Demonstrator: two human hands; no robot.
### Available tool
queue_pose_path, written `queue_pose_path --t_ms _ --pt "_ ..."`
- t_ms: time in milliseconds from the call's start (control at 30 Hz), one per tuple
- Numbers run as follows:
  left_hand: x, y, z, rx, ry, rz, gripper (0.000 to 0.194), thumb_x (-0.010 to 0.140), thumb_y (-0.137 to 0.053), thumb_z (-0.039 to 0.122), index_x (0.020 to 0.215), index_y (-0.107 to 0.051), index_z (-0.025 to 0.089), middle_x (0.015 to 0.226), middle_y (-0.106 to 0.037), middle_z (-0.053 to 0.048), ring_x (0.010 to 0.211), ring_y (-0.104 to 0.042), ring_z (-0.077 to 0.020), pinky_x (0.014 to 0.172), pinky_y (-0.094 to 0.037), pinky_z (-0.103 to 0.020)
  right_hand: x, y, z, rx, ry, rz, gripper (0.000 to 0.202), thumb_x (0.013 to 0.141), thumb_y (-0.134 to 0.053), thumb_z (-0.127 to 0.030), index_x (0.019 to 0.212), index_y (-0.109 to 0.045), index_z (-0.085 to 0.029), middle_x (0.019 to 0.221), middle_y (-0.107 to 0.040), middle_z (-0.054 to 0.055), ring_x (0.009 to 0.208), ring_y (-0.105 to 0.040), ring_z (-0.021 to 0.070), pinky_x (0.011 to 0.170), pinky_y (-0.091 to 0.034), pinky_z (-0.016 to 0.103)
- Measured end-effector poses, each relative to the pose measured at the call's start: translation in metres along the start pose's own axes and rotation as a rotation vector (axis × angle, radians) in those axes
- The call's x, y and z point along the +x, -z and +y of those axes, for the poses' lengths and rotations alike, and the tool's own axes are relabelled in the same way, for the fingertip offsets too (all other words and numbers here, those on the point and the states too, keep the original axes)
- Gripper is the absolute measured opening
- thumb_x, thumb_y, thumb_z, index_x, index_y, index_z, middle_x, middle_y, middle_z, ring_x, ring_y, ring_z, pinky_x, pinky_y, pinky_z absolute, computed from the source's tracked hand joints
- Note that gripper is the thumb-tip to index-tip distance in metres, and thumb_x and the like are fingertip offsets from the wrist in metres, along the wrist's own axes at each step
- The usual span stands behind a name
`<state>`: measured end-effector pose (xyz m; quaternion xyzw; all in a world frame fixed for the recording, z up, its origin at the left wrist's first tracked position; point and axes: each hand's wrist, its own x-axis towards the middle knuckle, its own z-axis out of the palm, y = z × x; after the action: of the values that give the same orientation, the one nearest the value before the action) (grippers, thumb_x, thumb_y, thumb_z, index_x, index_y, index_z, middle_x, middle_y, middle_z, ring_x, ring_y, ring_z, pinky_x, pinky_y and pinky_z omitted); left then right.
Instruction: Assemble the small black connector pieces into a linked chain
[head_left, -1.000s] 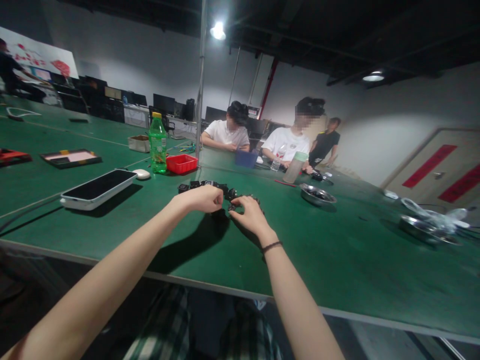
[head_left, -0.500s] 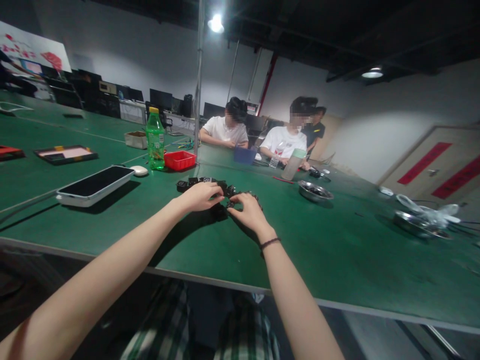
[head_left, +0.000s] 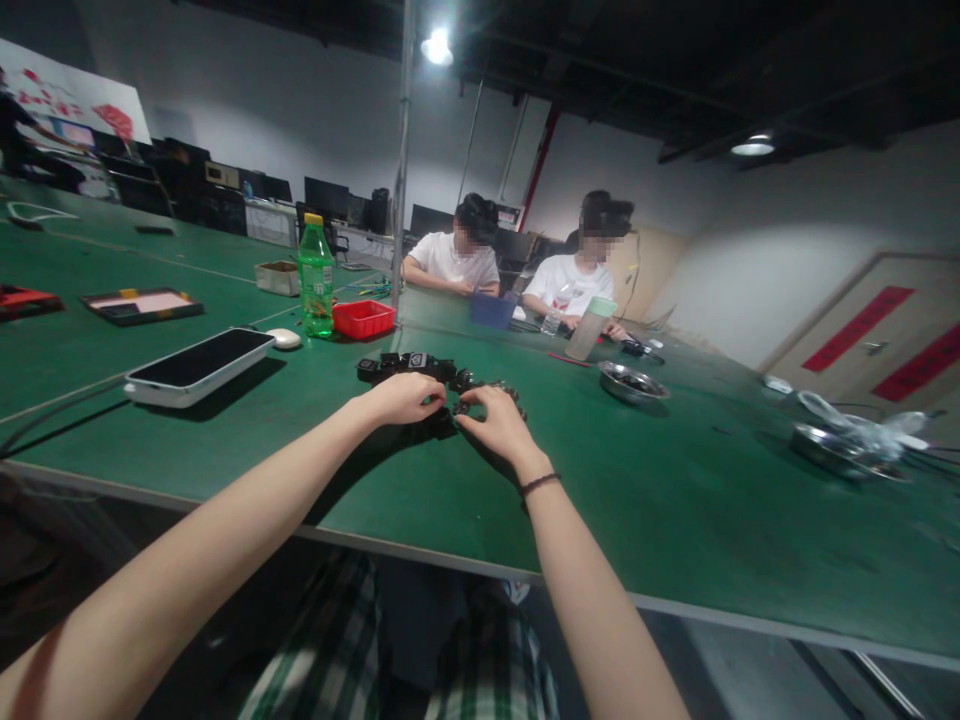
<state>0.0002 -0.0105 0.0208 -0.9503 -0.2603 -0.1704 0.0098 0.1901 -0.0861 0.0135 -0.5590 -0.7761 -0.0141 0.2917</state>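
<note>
A black jointed mechanical assembly lies on the green table in front of me. My left hand is closed on its near middle part, with thumb and fingers bent together. Beside it on the right, my right hand is curled round the right-hand section of the same assembly, its fingertips pinched on a small dark part. The two hands are a short gap apart. Both palms and much of the black assembly beneath them are hidden from view.
Left of the hands are a white-edged device, a green bottle and a red tray. A metal bowl and a tumbler stand to the right. Two seated people are across the table.
The view has shifted slightly, so the background sits a little further right. My hands hold nearly the same pose on the black assembly. A standing person behind the right seated one is no longer visible.
</note>
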Motion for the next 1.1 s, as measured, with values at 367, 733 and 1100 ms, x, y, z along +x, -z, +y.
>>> queue_pose_path --t_ms 367,733,1100 --pt "0.001 -0.007 -0.001 -0.064 0.045 -0.01 0.029 0.085 -0.043 0.022 0.1 -0.068 0.018 0.098 -0.067 -0.007 0.083 -0.063 -0.018 0.073 -0.047 -0.026 0.0 -0.001 0.0 0.008 0.007 -0.002 0.019 0.078 -0.068 -0.024 0.095 -0.065 -0.017 0.101 -0.068 0.008 0.098 -0.059 0.0225 0.094 -0.043 0.04" --pt "0.002 -0.012 -0.001 -0.046 0.067 0.008 0.03 0.085 -0.042 0.021 0.099 -0.068 0.018 0.097 -0.067 -0.007 0.087 -0.064 -0.0198 0.08 -0.048 -0.028 0.001 -0.001 0.001 0.012 0.012 -0.009 0.018 0.077 -0.068 -0.023 0.094 -0.065 -0.018 0.099 -0.067 0.007 0.097 -0.059 0.0226 0.093 -0.044 0.04" --pt "0.002 -0.013 -0.002 -0.017 0.081 0.015 0.029 0.086 -0.042 0.023 0.099 -0.068 0.019 0.097 -0.069 -0.007 0.087 -0.065 -0.0201 0.079 -0.048 -0.029 0.002 0.001 0.0 0.01 0.014 -0.001 0.017 0.078 -0.067 -0.024 0.094 -0.064 -0.018 0.1 -0.067 0.008 0.098 -0.059 0.0228 0.093 -0.043 0.04"
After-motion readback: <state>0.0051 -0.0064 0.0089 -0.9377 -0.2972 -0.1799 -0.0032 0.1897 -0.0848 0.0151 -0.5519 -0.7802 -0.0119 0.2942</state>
